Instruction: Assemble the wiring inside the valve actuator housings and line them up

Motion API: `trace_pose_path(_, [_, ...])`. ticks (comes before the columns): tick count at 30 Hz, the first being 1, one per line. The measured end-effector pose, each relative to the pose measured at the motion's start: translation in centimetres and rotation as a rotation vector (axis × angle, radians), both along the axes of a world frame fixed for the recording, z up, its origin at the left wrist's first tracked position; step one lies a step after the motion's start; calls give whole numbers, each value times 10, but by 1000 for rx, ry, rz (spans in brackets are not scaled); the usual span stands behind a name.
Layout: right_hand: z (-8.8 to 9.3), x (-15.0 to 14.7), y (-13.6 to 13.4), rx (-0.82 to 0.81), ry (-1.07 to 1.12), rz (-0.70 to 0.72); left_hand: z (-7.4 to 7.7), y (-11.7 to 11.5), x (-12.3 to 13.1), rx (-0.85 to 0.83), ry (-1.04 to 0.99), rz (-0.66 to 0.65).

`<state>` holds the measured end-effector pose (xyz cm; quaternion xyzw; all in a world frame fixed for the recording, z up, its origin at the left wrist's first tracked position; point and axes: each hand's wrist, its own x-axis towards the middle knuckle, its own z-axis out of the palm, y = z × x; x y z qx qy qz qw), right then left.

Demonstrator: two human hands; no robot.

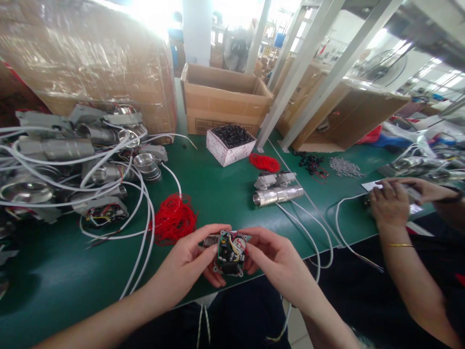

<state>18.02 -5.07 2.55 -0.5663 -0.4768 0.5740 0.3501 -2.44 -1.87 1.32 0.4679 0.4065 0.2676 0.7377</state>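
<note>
Between both hands, just above the table's front edge, is a small metal housing with a circuit board and wires (pixel 231 253), its open side facing up at me. My left hand (pixel 201 254) wraps its left side, thumb on the rim. On the right side, my right hand (pixel 267 252) grips it, with the thumb near the wires inside. A metal pipe end shows by my left fingers; most of the body underneath is hidden. To the left of my hands lies a tangled heap of red wire (pixel 175 219). Beyond them rest metal valve bodies with white cables (pixel 278 195).
Several metal valve units with looped white cables (pixel 105 169) pile up at the left. Behind stand a cardboard box (pixel 227 104), a small box of black parts (pixel 231 145) and a red wire coil (pixel 264 163). At right, a co-worker's hands (pixel 390 201) work at the green table (pixel 214 194).
</note>
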Motion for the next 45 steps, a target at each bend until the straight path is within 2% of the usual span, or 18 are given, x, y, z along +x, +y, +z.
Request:
trace_pose_path(6, [3, -3, 0, -29, -30, 25, 1, 1, 0, 5, 14, 3])
trace_pose_path(14, [5, 0, -1, -68, 63, 43, 4, -1, 0, -8, 2, -2])
trace_pose_path(24, [-9, 7, -4, -72, 261, 71, 3, 0, -1, -7, 2, -9])
trace_pose_path(28, [-12, 5, -6, -46, 259, 48, 3, 1, -1, 1, -2, -15])
trace_pose_path(32, [-10, 6, -9, 110, 98, -12, 1, 1, -1, 4, 3, -19])
trace_pose_path(35, [-7, 9, -14, 320, -134, -17, -1, 1, -1, 9, 8, -26])
trace_pose_path(41, [3, 10, -19, 934, -687, 159, 1, 2, -1, 9, 27, -23])
trace_pose_path(43, [5, 8, -18, 1088, -791, 220, 2, 3, -1, 14, 25, -23])
trace_pose_path(45, [5, 7, -17, 1167, -842, 264, 2, 3, -1, 17, 19, -20])
